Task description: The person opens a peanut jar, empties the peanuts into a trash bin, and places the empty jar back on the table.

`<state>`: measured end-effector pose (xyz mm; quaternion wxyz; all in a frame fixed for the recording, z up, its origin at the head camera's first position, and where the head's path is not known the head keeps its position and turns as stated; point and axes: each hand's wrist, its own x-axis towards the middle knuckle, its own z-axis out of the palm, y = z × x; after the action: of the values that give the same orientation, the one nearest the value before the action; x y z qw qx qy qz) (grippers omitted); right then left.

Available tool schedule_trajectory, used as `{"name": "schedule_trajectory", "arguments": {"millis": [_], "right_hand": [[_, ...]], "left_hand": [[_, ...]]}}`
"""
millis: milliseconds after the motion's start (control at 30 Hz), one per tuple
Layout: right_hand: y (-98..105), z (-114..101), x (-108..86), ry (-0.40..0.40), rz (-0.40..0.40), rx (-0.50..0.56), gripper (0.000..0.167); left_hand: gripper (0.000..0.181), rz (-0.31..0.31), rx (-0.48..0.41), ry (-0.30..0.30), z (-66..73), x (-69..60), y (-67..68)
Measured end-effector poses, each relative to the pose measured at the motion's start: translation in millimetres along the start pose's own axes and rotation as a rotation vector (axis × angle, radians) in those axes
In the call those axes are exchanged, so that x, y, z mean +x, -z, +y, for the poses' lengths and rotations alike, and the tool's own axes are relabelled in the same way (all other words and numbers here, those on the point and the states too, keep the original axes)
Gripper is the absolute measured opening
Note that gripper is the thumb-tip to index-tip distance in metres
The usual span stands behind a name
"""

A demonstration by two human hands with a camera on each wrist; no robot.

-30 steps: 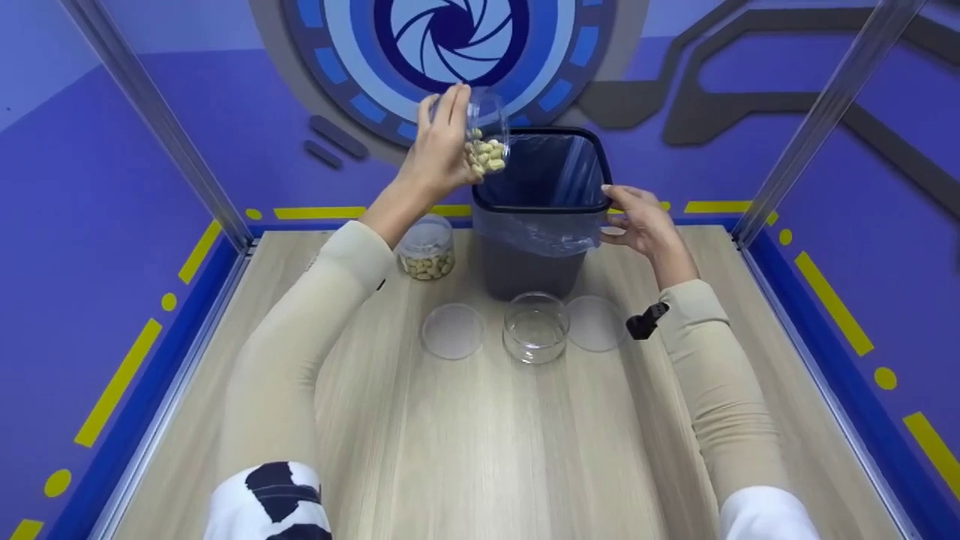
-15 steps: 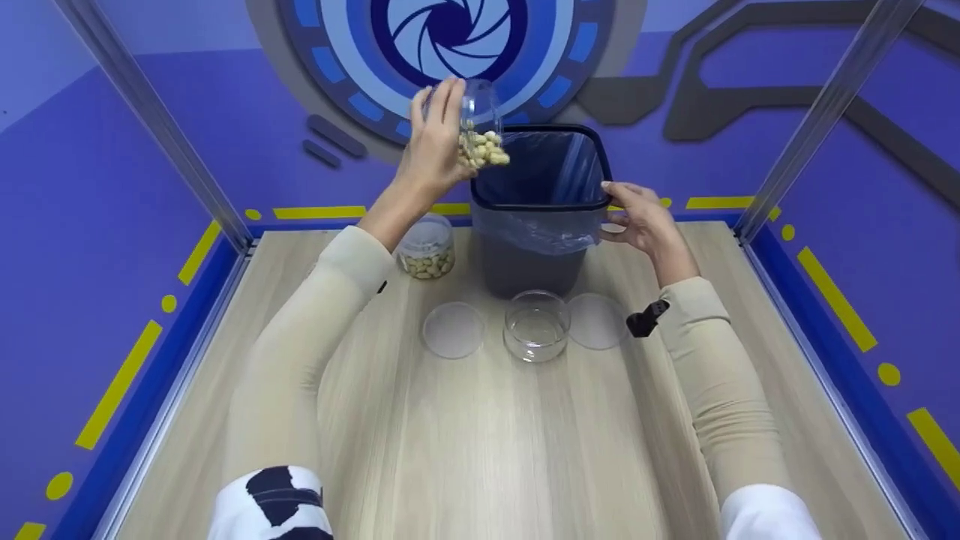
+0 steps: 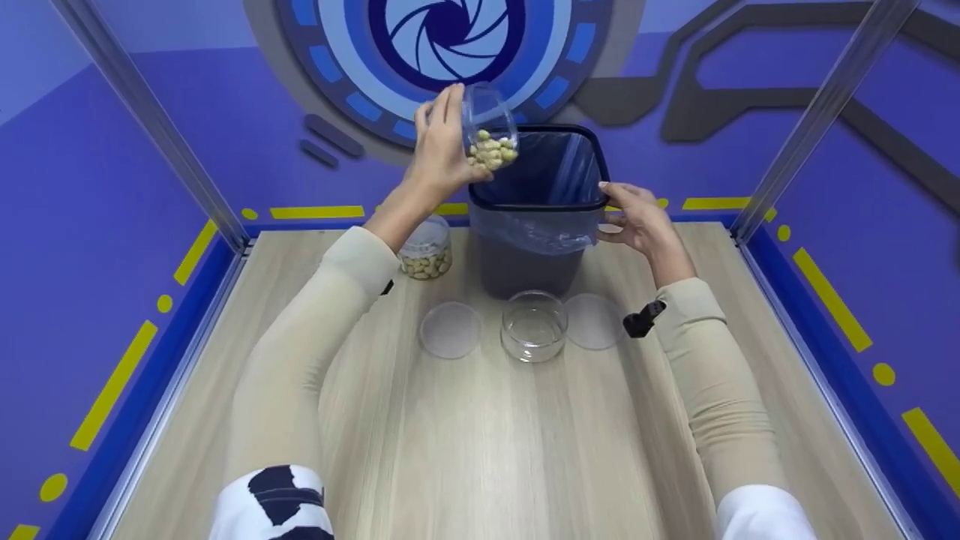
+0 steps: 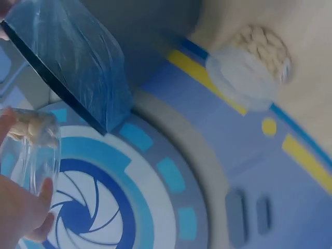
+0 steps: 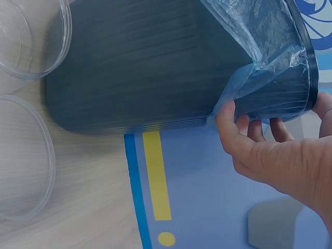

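Note:
My left hand [image 3: 442,146] grips a clear plastic jar [image 3: 486,109] from its left side. The jar is tipped on its side beside the upper left rim of a dark trash bin [image 3: 532,262], its mouth facing right. Pale nuts [image 3: 491,151] lie inside the jar's lower wall near the mouth; their exact kind is unclear. My right hand [image 3: 641,221] holds the bin at its upper right edge, fingers on the rim and side. A translucent liner bag [image 5: 249,67] is folded over the rim. In the left wrist view, fingers [image 4: 44,199] wrap the jar [image 4: 46,155].
A second jar of nuts [image 3: 426,262] stands left of the bin. An open clear jar [image 3: 534,334] sits in front of it, between two round lids, the left lid [image 3: 450,330] and the right lid [image 3: 594,322]. A patterned wall rises behind the wooden table [image 3: 480,450].
The jar in my left hand has shifted slightly right over the last half second, and its mouth has turned more toward the camera. My right hand stays at the bin.

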<state>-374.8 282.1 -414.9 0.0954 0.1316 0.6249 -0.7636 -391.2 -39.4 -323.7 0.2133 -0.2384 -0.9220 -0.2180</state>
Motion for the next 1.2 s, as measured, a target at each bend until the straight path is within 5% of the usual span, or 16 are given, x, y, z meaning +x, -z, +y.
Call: {"name": "schedule_trajectory", "arguments": {"millis": [300,400,567,800,1100,1200], "right_hand": [[1,3,-1.6,0.015,-0.016,-0.011,0.056],[0,3,-1.7,0.015,-0.022,-0.005,0.055],[0,1,-1.8,0.02,-0.003,0.007,0.053],[-1,0,1.1,-0.004,-0.003,-0.003,0.058],[-1,-1,0.7,-0.005,-0.01,-0.025,0.054],[-1,-1,-0.9,0.009,-0.007,-0.029,0.05]], "left_hand": [[0.112,0.004,0.123,-0.045,3.1,-1.3,3.9],[0.119,0.032,0.085,0.006,4.9,0.6,5.9],[0.122,0.048,0.077,-0.007,5.3,2.2,2.5],[0.107,0.016,0.107,-0.037,3.1,-2.0,-8.1],[0.114,-0.034,0.088,0.029,2.0,-4.9,-6.6],[0.105,-0.026,0.131,-0.041,0.6,-6.6,-8.8]]}}
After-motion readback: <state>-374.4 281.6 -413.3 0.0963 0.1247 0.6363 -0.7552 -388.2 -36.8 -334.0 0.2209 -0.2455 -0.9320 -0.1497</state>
